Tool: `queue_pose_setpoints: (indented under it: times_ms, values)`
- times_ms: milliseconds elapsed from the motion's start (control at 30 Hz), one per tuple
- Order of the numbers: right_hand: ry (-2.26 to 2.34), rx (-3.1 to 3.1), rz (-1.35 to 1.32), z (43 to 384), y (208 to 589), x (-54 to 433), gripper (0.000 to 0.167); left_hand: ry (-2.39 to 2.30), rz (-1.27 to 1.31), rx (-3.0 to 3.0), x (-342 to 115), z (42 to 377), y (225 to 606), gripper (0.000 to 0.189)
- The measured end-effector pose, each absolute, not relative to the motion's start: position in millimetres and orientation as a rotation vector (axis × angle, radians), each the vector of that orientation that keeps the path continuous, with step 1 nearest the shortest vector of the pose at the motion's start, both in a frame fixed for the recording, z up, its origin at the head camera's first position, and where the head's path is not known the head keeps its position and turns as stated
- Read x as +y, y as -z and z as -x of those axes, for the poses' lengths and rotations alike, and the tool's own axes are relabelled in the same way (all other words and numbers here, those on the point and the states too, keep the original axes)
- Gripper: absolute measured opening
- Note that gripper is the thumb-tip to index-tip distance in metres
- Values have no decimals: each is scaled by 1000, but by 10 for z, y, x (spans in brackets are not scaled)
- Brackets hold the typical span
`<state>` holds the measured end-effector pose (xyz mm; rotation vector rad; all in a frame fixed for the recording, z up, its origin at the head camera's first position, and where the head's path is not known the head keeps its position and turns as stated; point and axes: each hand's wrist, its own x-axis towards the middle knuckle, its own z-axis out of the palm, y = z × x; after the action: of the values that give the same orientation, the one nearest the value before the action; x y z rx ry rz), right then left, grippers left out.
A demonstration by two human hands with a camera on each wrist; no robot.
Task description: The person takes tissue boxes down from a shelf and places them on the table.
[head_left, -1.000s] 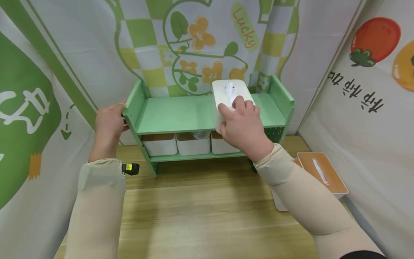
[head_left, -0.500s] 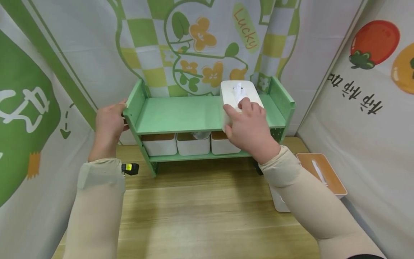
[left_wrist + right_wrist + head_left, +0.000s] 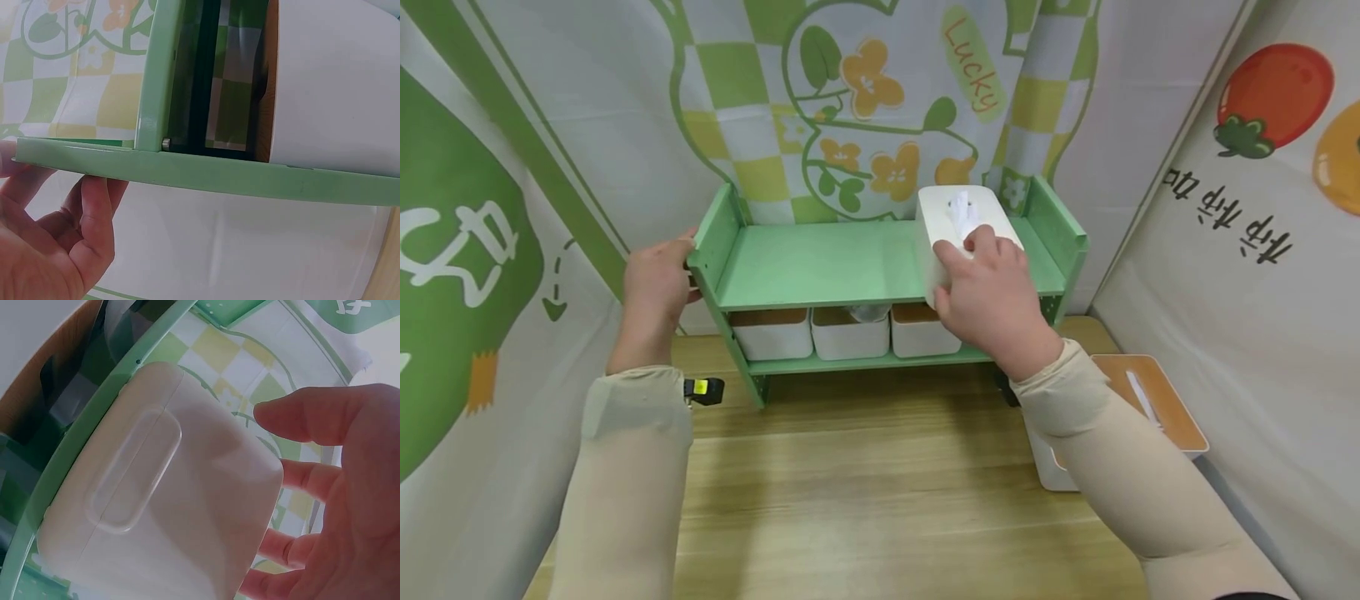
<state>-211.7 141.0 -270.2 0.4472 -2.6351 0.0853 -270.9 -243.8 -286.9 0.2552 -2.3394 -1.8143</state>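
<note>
A white tissue box (image 3: pixel 934 250), a tissue poking from its top slot, sits at the right part of the green shelf's top board (image 3: pixel 820 262). My right hand (image 3: pixel 996 300) rests bent fingers on the box's top. In the right wrist view the thumb (image 3: pixel 300 415) stands apart from the box, whose smooth front end faces the camera, while the fingers reach behind its edge. My left hand (image 3: pixel 655 287) grips the upper front corner of the shelf's left side panel (image 3: pixel 715 233), fingers against its outer face in the left wrist view.
On the lower shelf stand white boxes with brown tops (image 3: pixel 850 337), one with clear plastic showing. A brown-topped tissue box (image 3: pixel 1150 400) and another white box (image 3: pixel 1051 467) are on the wooden floor at right, partly behind my right sleeve. Printed fabric walls enclose three sides.
My right hand and the white tissue box have shifted right along the top board, most of it in the first half second. The left hand stays on the side panel.
</note>
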Motion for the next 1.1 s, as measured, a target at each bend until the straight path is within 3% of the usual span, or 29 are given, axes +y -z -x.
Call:
queue_pose_setpoints:
  times_ms: [1100]
  values:
    - [-147,-2527,-465,1942,2788,1509,38,1800,-240,-2334,-2428,2706,2885,43]
